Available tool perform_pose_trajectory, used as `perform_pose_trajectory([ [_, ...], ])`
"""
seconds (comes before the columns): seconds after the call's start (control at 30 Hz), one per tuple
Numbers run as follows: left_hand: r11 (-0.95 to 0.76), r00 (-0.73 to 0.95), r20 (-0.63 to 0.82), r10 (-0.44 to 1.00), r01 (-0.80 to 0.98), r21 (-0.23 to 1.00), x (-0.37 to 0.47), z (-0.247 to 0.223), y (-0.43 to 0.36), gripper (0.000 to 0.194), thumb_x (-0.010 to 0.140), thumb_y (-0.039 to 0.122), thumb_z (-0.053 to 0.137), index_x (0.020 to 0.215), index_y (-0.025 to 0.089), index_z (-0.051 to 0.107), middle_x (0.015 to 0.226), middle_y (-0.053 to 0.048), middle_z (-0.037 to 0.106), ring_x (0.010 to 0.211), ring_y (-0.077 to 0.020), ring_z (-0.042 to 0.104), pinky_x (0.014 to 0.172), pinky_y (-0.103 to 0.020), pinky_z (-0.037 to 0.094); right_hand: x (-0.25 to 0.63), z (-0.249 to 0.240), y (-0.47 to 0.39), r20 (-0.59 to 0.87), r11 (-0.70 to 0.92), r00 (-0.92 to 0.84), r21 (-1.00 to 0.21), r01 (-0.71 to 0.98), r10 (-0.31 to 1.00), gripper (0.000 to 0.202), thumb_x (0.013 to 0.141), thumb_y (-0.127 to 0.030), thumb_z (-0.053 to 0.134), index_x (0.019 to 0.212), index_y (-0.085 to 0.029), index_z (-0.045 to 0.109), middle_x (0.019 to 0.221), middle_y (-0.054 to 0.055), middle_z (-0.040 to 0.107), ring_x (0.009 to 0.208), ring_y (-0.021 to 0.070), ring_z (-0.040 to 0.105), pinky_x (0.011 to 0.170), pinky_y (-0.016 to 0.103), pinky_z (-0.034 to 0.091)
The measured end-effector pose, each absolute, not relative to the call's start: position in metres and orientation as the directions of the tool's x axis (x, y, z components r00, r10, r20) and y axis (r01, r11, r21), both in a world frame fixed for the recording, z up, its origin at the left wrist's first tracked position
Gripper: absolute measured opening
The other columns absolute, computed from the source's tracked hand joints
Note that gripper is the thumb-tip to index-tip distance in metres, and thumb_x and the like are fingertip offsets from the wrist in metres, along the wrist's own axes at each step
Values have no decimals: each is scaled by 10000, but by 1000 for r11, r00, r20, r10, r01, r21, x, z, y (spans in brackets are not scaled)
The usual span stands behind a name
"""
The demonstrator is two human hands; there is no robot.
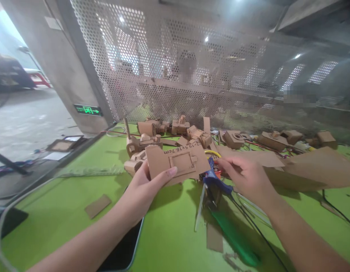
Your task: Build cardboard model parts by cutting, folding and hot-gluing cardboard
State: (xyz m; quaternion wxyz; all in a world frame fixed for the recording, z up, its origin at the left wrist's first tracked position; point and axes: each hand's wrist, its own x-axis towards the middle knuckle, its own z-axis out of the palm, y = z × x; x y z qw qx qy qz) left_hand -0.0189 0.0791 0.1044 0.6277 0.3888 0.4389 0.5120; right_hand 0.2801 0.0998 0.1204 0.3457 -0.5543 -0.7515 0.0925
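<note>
A cardboard panel (159, 164) in my left hand (142, 183), my right (248, 179) beside it.
My left fingers are clenched on the panel's left part, thumb across its face near a raised rectangular outline, holding it tilted above the green counter (166, 238); my right fingers are curled by its right edge, near a yellow loop (213, 153) and a blue tool (217, 184), but I cannot tell whether they grip anything. Below my left forearm lies a dark, flat device (121, 245); cardboard models (180, 125) stand behind the panel, toward the perforated screen (163, 87).
</note>
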Motion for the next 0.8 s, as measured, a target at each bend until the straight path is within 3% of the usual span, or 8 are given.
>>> perform_pose_trajectory([
  [0.07, 175, 74, -160, 984, -296, 939, -18, 100, 80, 633, 896, 453, 1003, 1407, 227, 706, 1459, -147, 833, 1329, -359, 817, 1076, -409, 717, 267, 125, 93, 469, 387, -85, -597, 703, 879, 335, 1124, -451, 657, 1096, -245, 920, 1057, 86, 938, 894, 287, 892, 771, 385, 714],
  [0.17, 188, 57, -179, 982, -282, 941, -16, 96, 81, 643, 885, 476, 1009, 1388, 212, 707, 1445, -170, 834, 1342, -378, 807, 1129, -465, 693, 248, 124, 89, 519, 414, -8, -673, 614, 855, 221, 1040, -396, 766, 978, -256, 925, 1114, 83, 942, 1046, 317, 897, 863, 408, 734],
  [0.27, 189, 38, -186, 982, -280, 941, -15, 98, 80, 621, 885, 449, 1016, 1378, 228, 710, 1424, -154, 843, 1367, -374, 792, 1196, -489, 654, 240, 115, 90, 528, 421, 61, -737, 529, 847, 138, 968, -373, 861, 892, -265, 899, 1064, 78, 939, 1013, 319, 898, 830, 420, 747],
  [0.37, 207, 23, -209, 978, -273, 939, -14, 102, 79, 586, 908, 436, 1001, 1375, 242, 705, 1430, -140, 841, 1376, -364, 787, 1220, -486, 639, 240, 103, 88, 527, 429, 114, -783, 450, 842, 180, 989, -419, 870, 899, -263, 870, 1129, 96, 927, 1034, 321, 891, 825, 435, 754],
  [0.47, 235, 57, -228, 972, -268, 934, -11, 104, 76, 617, 906, 429, 1001, 1397, 243, 678, 1444, -151, 835, 1352, -370, 801, 1196, -500, 653, 240, 92, 79, 496, 428, 93, -818, 384, 864, 271, 1088, -470, 773, 1257, -282, 872, 1431, 109, 854, 1357, 342, 797, 1061, 497, 716],
  [0.57, 192, 131, -164, 978, -242, 951, -6, 104, 72, 775, 810, 380, 1074, 1445, 273, 642, 1459, -127, 836, 1360, -374, 799, 1186, -495, 655, 238, 86, 70, 326, 336, -79, -915, 224, 942, 677, 1100, -499, 780, 1713, -310, 565, 1667, 116, 706, 1490, 346, 713, 1170, 514, 674],
  [0.67, 164, 164, -132, 978, -205, 965, -2, 102, 68, 829, 776, 366, 1091, 1462, 295, 630, 1457, -97, 841, 1386, -371, 786, 1187, -478, 648, 235, 83, 67, 213, 243, -173, -954, 178, 962, 826, 1066, -522, 827, 1772, -299, 458, 1662, 149, 700, 1369, 371, 788, 1088, 517, 722],
  [0.8, 193, 211, -149, 966, -206, 959, 0, 100, 67, 822, 830, 356, 1045, 1517, 302, 597, 1484, -96, 831, 1417, -367, 767, 1201, -476, 634, 236, 75, 68, 282, 292, -77, -902, 317, 956, 794, 1042, -542, 847, 1717, -306, 502, 1687, 159, 664, 1387, 412, 762, 1102, 593, 703],
])
